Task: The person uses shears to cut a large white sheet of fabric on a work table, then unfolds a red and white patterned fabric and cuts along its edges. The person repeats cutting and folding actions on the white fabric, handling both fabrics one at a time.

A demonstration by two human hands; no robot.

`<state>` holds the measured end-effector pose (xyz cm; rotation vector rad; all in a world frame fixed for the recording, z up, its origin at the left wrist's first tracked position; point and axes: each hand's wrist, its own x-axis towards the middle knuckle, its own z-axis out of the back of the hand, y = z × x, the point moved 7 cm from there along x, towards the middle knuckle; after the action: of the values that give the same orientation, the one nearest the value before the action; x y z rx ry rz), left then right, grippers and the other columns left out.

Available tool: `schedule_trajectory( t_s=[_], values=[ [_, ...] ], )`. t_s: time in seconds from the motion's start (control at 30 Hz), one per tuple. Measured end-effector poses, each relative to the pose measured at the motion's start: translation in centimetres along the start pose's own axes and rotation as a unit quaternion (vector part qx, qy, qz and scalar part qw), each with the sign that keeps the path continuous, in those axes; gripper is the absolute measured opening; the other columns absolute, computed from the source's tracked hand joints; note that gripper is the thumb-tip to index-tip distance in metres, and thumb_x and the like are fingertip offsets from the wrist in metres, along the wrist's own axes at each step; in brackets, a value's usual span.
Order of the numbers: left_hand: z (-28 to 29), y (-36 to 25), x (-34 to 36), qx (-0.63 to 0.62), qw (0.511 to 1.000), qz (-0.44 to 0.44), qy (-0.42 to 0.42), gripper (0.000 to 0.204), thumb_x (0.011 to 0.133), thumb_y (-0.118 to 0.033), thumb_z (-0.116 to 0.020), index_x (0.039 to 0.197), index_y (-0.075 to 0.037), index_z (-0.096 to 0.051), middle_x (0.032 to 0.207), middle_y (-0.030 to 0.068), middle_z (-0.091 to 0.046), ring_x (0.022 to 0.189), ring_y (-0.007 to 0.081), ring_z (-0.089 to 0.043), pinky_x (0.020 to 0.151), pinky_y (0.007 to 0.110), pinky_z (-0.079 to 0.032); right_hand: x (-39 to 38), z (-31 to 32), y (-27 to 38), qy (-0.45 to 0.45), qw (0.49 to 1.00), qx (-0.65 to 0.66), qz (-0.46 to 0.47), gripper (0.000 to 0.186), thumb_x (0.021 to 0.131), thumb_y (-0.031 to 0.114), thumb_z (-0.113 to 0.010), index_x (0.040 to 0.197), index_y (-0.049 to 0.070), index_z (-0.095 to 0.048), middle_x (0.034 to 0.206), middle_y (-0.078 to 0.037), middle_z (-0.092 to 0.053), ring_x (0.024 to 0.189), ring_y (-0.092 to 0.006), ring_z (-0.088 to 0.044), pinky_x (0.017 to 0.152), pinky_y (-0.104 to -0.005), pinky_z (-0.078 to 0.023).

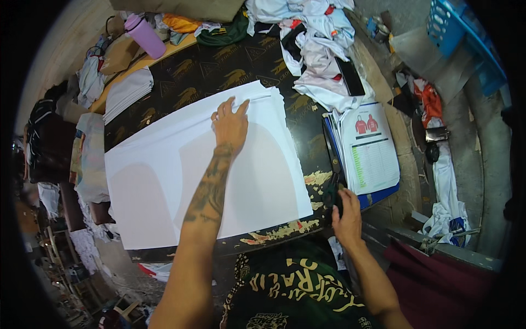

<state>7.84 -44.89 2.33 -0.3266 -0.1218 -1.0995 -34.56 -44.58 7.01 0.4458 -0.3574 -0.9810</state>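
A large white sheet (148, 151), with pale grey curved panel shapes on it, lies across the dark table; I cannot tell whether it is cloth or paper. My left hand (230, 125) rests on its far part, fingers spread over a crease. At the table's right side, my right hand (347, 219) has its thumb and fingers around the dark handles of a pair of scissors (335, 160). The scissors' blades point away from me, along the left edge of a stack of printed papers (378, 156). The fingers partly hide the handles.
A stack of folded white pieces (129, 94) sits at the far left, near a purple bottle (145, 37). Crumpled white garments (323, 71) and a black phone (350, 77) occupy the far right. The table's worn near edge (282, 231) shows peeling. A blue basket (446, 27) stands beyond.
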Motion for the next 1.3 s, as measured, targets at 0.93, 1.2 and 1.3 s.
schedule_trajectory(
  t_s=[0.93,1.2,1.3],
  values=[
    [4.1,-13.4,-23.0,-0.268,0.941,-0.163,0.126,0.012,0.092,-0.018,-0.082,0.101,-0.011,-0.079,0.110,0.0027,-0.069,0.111,0.0267,-0.061,0.097,0.044,-0.042,-20.6,-8.9,1.5,0.275,0.810,0.423,-0.299,0.059,0.097,0.043,-0.083,0.138,0.006,-0.062,0.115,-0.012,-0.069,0.112,-0.0243,-0.065,0.098,-0.0425,-0.052],
    [3.7,-12.9,-23.0,-0.306,0.925,-0.147,0.168,0.019,0.090,-0.014,-0.082,0.105,-0.006,-0.074,0.115,0.0078,-0.067,0.120,0.0307,-0.061,0.100,0.046,-0.046,-18.7,-8.8,2.0,0.335,0.840,0.301,-0.302,0.047,0.094,0.039,-0.090,0.120,0.004,-0.072,0.089,-0.004,-0.065,0.089,-0.0178,-0.062,0.088,-0.0371,-0.052],
    [3.5,-12.8,-23.0,-0.311,0.923,-0.145,0.174,0.018,0.090,-0.012,-0.082,0.105,-0.005,-0.074,0.116,0.0081,-0.067,0.120,0.0309,-0.062,0.101,0.046,-0.046,-18.6,-8.2,2.0,0.335,0.820,0.294,-0.359,0.040,0.092,0.038,-0.092,0.104,0.003,-0.077,0.082,-0.002,-0.067,0.082,-0.0131,-0.061,0.081,-0.0338,-0.051]
  ],
)
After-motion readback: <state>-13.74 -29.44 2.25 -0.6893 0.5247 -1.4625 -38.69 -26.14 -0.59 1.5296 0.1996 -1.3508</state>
